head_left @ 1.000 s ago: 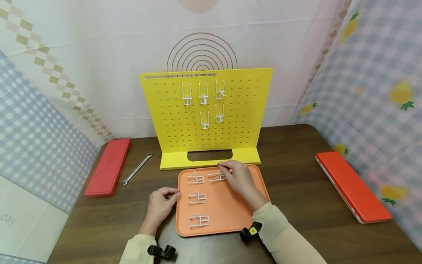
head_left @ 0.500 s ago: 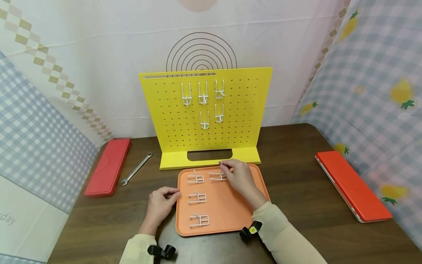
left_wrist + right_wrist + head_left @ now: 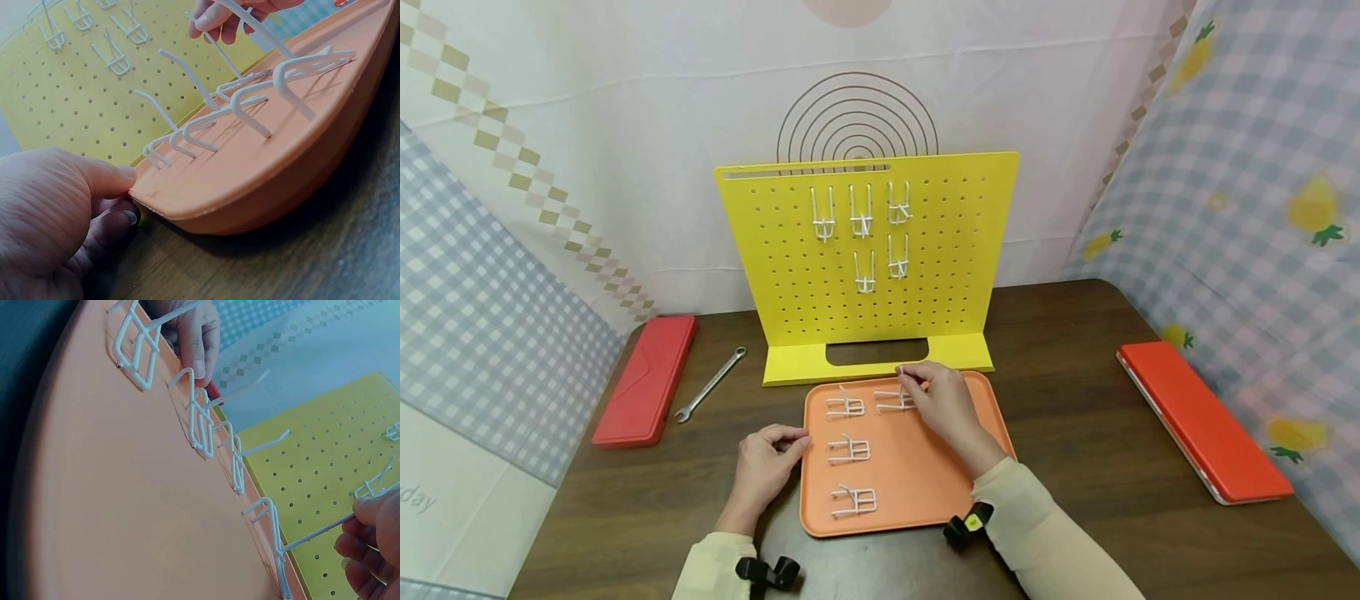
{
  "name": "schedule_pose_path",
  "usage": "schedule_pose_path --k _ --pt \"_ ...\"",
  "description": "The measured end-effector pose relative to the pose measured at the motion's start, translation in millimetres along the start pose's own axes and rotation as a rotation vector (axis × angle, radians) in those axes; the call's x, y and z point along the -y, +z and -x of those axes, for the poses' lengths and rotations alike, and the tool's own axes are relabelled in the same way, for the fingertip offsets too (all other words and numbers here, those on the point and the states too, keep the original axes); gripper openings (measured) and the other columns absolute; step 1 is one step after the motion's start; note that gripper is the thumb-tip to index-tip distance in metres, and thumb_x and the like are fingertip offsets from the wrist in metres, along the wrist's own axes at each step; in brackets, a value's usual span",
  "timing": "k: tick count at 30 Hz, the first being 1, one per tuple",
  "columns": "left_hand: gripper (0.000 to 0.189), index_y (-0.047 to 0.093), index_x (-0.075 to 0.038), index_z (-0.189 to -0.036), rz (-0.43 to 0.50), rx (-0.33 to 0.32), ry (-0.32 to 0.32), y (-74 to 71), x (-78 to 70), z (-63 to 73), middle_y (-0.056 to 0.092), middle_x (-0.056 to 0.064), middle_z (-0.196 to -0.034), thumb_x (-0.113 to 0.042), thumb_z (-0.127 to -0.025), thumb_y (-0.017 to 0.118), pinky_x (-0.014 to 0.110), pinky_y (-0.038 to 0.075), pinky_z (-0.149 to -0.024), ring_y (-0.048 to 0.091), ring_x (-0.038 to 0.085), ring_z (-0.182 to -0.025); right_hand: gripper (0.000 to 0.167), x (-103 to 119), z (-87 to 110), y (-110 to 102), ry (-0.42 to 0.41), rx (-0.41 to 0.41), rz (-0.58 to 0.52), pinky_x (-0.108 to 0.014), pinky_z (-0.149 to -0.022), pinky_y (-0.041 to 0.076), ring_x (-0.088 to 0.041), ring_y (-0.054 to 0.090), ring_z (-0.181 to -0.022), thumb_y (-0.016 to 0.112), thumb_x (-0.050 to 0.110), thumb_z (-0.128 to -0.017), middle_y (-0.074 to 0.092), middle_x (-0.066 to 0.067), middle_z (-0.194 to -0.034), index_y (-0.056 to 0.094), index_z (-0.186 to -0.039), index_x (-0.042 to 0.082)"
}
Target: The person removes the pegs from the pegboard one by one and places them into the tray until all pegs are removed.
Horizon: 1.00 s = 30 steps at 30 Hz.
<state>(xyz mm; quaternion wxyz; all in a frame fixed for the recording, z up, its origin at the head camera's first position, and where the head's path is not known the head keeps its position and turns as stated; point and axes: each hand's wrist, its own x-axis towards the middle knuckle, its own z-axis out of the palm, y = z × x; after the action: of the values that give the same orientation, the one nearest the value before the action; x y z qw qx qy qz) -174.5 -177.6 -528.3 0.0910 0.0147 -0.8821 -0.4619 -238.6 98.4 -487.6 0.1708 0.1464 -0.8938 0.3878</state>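
My right hand [image 3: 946, 406] pinches the upright prong of a white wire pegboard hook [image 3: 891, 400] at the tray's far side. In the right wrist view that hook's frame [image 3: 275, 540] rests close on the tray, its prong running to thumb and fingertip. On the tray's left rim, my left hand [image 3: 765, 461] holds the edge, thumb above and fingers beneath in the left wrist view. Three more white hooks [image 3: 850, 450] lie in a column along the left part of the orange tray [image 3: 917, 479]. Several hooks [image 3: 862, 212] hang on the yellow pegboard [image 3: 820, 312] behind it.
To the left lie a red case [image 3: 647, 379] and a silver combination wrench [image 3: 711, 385]. A flat orange-red case [image 3: 1206, 421] sits at the table's right. Cloth curtains [image 3: 625, 83] close off the back and both sides. The pegboard's foot stands right behind the tray.
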Motion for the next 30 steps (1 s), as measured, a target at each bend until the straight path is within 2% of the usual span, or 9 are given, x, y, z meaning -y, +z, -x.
schedule_pose_path --k 21,30 --pt "0.007 0.077 -0.012 -0.089 0.018 0.002 -0.005 -1.3 -1.6 0.0 0.07 -0.001 -0.084 -0.015 -0.084 0.076 0.022 0.05 -0.059 0.062 0.009 -0.069 0.017 0.4 -1.3 1.1 0.016 0.0 -0.008 -0.027 -0.062 0.048 -0.007 0.057 -0.072 0.067 0.019 -0.092 0.07 0.004 -0.094 0.075 -0.106 0.016" --pt "0.007 0.077 -0.012 -0.089 0.023 0.005 -0.008 0.8 0.1 1.2 0.07 -0.001 -0.084 -0.016 -0.083 0.076 0.022 0.05 -0.058 0.062 0.009 -0.068 0.026 0.8 1.3 -2.8 0.045 0.007 -0.039 -0.028 -0.064 0.049 -0.006 0.057 -0.075 0.062 0.031 -0.095 0.066 0.008 -0.089 0.072 -0.113 0.016"
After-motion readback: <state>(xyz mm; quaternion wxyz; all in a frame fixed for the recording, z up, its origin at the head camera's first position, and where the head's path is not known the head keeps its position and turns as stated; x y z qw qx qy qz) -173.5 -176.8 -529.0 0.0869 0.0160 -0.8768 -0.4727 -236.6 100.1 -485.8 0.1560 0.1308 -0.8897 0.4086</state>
